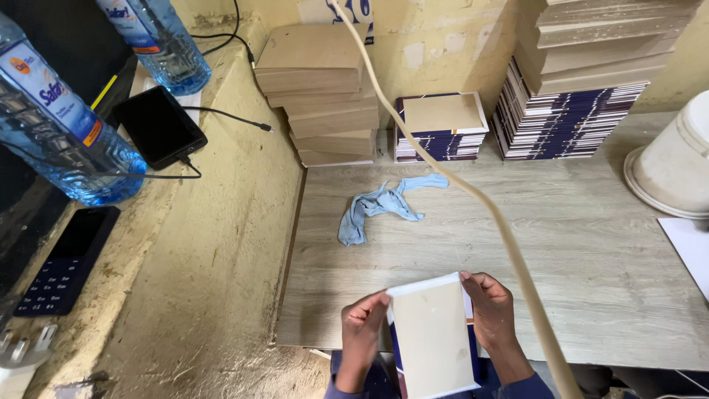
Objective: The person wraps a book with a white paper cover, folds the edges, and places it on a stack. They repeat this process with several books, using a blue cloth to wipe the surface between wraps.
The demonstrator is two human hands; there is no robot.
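You had a crumpled blue cloth (382, 204) lying on the wooden table (576, 244). Stacks of brown boards (317, 92) and dark-edged booklets (441, 127) stood against the wall. A white bucket (676, 162) sat far right. Two water bottles (59, 118), a black phone (159, 125) on its cable and a calculator (63, 260) rested on the ledge.

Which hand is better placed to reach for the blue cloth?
Left, probably. The left hand holds the booklet's left edge, below the cloth; the right hand sits farther right.
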